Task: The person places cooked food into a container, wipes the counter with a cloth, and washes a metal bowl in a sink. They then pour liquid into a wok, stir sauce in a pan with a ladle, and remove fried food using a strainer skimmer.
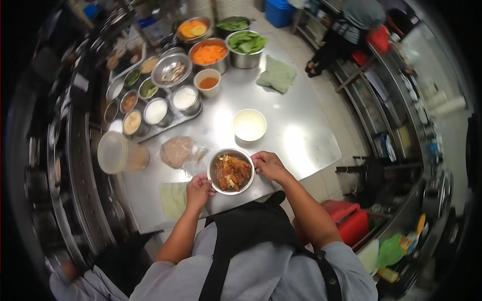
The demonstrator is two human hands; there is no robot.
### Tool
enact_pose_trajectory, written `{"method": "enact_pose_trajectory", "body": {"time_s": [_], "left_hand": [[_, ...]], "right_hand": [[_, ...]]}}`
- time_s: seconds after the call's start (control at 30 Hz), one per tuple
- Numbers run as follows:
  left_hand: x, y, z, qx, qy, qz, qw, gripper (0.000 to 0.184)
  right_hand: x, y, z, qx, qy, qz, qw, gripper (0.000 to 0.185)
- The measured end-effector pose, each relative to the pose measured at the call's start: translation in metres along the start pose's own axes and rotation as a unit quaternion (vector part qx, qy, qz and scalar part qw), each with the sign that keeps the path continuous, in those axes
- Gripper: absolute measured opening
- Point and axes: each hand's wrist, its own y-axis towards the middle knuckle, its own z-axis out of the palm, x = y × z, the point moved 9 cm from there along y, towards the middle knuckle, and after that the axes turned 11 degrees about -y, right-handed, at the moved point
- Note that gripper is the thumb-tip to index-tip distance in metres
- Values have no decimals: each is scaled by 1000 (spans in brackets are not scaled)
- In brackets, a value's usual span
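Observation:
A round metal bowl with reddish-brown, sauced pieces of food in it is at the near edge of the steel table. My left hand grips its rim at the lower left, fingers closed. On the opposite side, my right hand pinches the upper right rim. Whether the bowl rests on the table or is slightly lifted, I cannot tell. Just beyond it stands a pale cream bowl with nothing visible inside. A clear plastic bag of light brown food lies to the left of the metal bowl.
Metal containers of shredded carrot, leafy greens and white powder crowd the table's far left. Green cloths lie at the far right and near left. A plastic tub stands left. Another person is at the upper right.

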Motion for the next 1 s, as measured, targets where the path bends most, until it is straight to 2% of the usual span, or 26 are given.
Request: {"method": "enact_pose_trajectory", "body": {"time_s": [0.07,0.17,0.3,0.37,0.5,0.63,1.0], "left_hand": [[4,-6,-1,-33,-19,-7,999,20],[5,-16,-1,-56,-25,-1,998,17],[-42,-55,16,-100,-51,56,992,17],[-78,-68,33,-125,-16,96,987,21],[-119,-22,70,-127,-6,186,974,25],[-137,31,105,-148,-43,228,961,20],[-132,47,118,-254,-9,287,924,16]], "right_hand": [[0,3,5,64,3,3,998,18],[6,11,8,103,-27,-9,994,12],[47,-8,-16,166,-1,-48,985,10],[79,-5,-40,183,2,-111,977,9],[133,34,-101,144,-8,-187,972,8],[144,86,-136,83,-46,-232,968,8],[134,123,-143,64,-38,-260,963,6]]}}
